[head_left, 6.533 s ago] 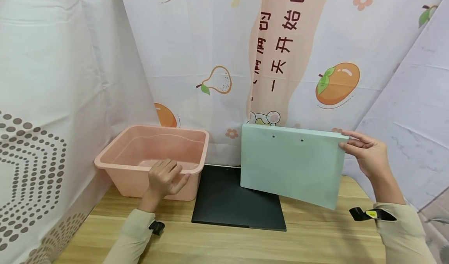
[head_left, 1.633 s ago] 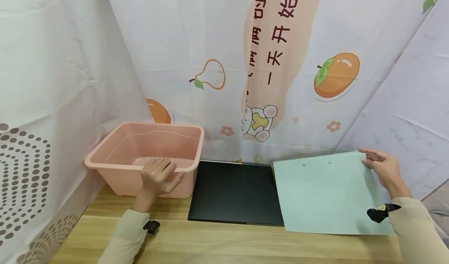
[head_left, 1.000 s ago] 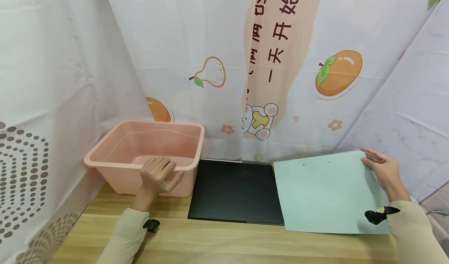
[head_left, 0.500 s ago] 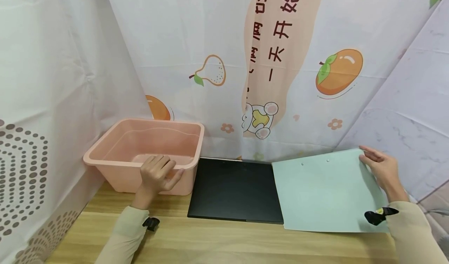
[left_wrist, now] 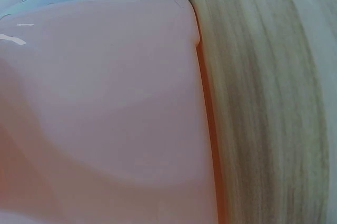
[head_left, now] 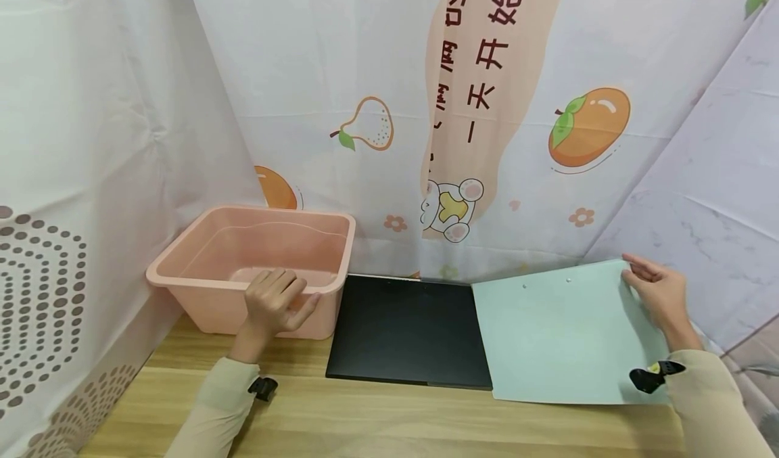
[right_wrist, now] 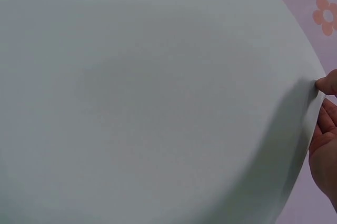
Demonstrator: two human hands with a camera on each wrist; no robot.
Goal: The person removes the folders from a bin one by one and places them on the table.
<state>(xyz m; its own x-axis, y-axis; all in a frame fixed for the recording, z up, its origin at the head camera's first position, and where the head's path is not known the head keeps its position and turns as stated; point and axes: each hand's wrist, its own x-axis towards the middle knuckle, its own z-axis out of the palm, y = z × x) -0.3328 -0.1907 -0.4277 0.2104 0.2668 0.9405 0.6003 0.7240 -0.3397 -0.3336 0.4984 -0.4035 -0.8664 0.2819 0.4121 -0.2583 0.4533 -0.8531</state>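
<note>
My left hand (head_left: 272, 302) grips the front rim of a pink plastic basin (head_left: 209, 309), fingers curled over the edge. In the left wrist view, the basin's wall (left_wrist: 116, 87) fills most of the picture. On the right, my right hand (head_left: 660, 295) pinches the far right corner of a light green file folder (head_left: 566, 343) with two small rivets. That corner is lifted and bent, while the near edge lies along the table. The right wrist view has the thumb on the folder's (right_wrist: 158, 103) upper face and the fingers behind it.
A flat black board (head_left: 410, 333) lies between the basin and the folder. The wooden table (head_left: 365, 424) runs along the front. Behind hangs a printed curtain (head_left: 316, 72), with a white sheet (head_left: 91, 106) at left.
The folder, earlier held upright partly over the black board, has gone down and right onto the table. Over the last second almost nothing moves; the left hand stays on the basin rim.
</note>
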